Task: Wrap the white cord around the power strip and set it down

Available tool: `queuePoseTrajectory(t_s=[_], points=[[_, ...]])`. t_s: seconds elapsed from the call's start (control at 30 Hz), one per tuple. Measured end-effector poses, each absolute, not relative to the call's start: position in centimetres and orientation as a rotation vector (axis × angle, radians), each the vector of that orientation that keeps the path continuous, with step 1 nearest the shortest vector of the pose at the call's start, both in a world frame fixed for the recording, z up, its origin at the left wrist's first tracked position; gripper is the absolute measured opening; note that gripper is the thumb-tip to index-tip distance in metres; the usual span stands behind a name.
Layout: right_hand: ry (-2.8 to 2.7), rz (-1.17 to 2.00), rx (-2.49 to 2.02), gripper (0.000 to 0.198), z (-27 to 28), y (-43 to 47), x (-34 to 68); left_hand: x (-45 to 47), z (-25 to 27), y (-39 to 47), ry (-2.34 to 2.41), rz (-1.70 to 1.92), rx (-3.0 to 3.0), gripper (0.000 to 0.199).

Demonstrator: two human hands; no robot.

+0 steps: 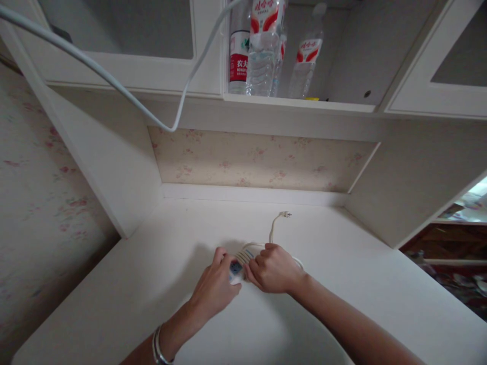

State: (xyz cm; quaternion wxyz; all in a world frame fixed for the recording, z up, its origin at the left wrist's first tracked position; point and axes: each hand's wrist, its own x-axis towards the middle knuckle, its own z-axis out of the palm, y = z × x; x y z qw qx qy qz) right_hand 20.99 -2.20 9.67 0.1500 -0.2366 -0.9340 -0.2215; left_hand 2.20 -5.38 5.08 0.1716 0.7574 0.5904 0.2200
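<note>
White desk surface [342,284] set in a recessed alcove, backed by a strip of floral wallpaper [258,162]. At centre, near the front of the desk, lies a small white power strip [236,268] with blue markings, its pale cord [247,251] wound in several loops around it. One free end of the cord rises toward the back and ends in a plug [285,214] lying on the desk. The left hand [216,286] rests over the strip from the near side, fingers curled together and pressing on its body, thumb at its end. The right hand [274,268] touches the strip from the other side, fingers closed into a loose fist over the cord loops. A silver bangle [158,347] circles the left wrist. Above, an open shelf [300,104] holds three clear water bottles [262,50] with red labels, flanked by cabinet doors [125,45]. A separate white cable [114,83] hangs across the upper left.
</note>
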Motion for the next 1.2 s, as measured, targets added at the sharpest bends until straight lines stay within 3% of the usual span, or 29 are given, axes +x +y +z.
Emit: queuePoseTrajectory(t_s=[0.2, 0.37, 0.57, 0.77, 0.97, 1.2], points=[[-2.834, -0.532, -1.022, 0.029, 10.3, -3.4, 20.9, 1.4, 4.2, -4.3, 1.844, 0.764, 2.043, 0.056], [-2.962, -0.372, -1.176, 0.016, 10.6, -4.7, 20.1, 0.9, 3.4, -3.6, 1.769, 0.741, 2.138, 0.038], [-2.981, -0.172, -1.319, 0.013, 11.4, -5.6, 20.1, 0.2, 3.4, -3.4, 1.786, 0.675, 2.331, 0.052], [-2.99, 0.142, -1.286, 0.019, 12.5, -6.1, 20.4, 0.0, 3.4, -4.2, 1.834, 0.522, 2.504, 0.049], [-2.815, -0.095, -1.329, 0.038, 14.7, -5.3, 20.5, -0.4, 3.2, -3.7, 1.801, 0.583, 2.514, 0.061], [-2.59, -0.419, -1.25, 0.055, 16.1, -2.8, 18.4, 1.8, 4.0, -5.5, 1.46, 0.596, 2.571, 0.055]])
